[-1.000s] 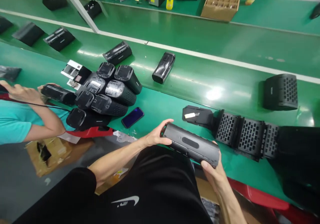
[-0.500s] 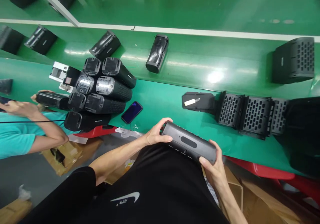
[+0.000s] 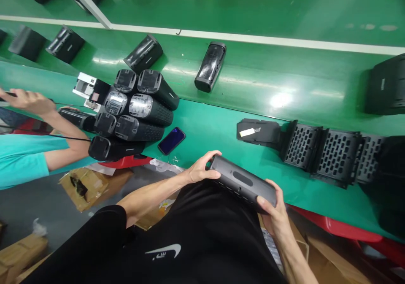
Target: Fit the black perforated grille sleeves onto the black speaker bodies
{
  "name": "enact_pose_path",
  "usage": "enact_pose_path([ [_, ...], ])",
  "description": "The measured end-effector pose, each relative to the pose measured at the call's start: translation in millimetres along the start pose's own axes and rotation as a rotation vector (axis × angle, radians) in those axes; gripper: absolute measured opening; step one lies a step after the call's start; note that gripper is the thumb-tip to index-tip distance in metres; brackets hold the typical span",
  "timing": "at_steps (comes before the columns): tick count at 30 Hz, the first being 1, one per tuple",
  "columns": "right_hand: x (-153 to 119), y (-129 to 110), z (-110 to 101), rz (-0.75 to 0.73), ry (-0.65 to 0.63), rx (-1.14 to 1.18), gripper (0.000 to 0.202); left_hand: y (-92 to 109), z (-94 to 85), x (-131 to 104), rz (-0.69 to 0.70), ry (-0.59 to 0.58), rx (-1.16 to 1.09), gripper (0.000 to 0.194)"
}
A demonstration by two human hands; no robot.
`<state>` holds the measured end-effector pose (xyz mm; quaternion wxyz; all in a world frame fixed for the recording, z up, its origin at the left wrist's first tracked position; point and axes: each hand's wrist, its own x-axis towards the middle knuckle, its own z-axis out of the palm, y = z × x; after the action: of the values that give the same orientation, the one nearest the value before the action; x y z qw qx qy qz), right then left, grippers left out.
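Black casing (image 3: pixel 243 180), both ends between fingers (image 3: pixel 211 174)

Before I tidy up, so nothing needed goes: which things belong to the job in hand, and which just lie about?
Likely the job's:
matte black plastic casing, held by left hand and right hand
row of black perforated parts
clustered black rounded housings

Probably lying about:
flat black smartphone
brown cardboard box
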<state>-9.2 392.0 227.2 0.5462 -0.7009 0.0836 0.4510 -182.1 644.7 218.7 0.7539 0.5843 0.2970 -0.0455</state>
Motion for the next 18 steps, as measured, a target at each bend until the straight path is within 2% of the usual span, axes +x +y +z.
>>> enact_pose_path([
  [3, 7, -12, 2, 0.13, -0.04, 0.023, 0.084, -8, -1.2, 6, -0.08, 0.024, -0.008, 0.09],
  [7, 15, -17, 8, 0.096, 0.0, 0.059, 0.082, -17, -2.5, 12, -0.084, 0.007, -0.084, 0.099],
  [11, 29, -12, 16, 0.132, 0.082, 0.131, 0.08, -23, -0.2, 24, -0.088, 0.085, -0.096, 0.082],
  [15, 48, -15, 17, 0.306, 0.034, 0.09, 0.078, -24, -3.0, 45, -0.302, 0.142, -0.115, 0.08],
  [18, 58, -20, 20, 0.274, -0.018, 0.097, 0.084, -24, -7.4, 62, -0.416, 0.14, -0.216, 0.085],
])
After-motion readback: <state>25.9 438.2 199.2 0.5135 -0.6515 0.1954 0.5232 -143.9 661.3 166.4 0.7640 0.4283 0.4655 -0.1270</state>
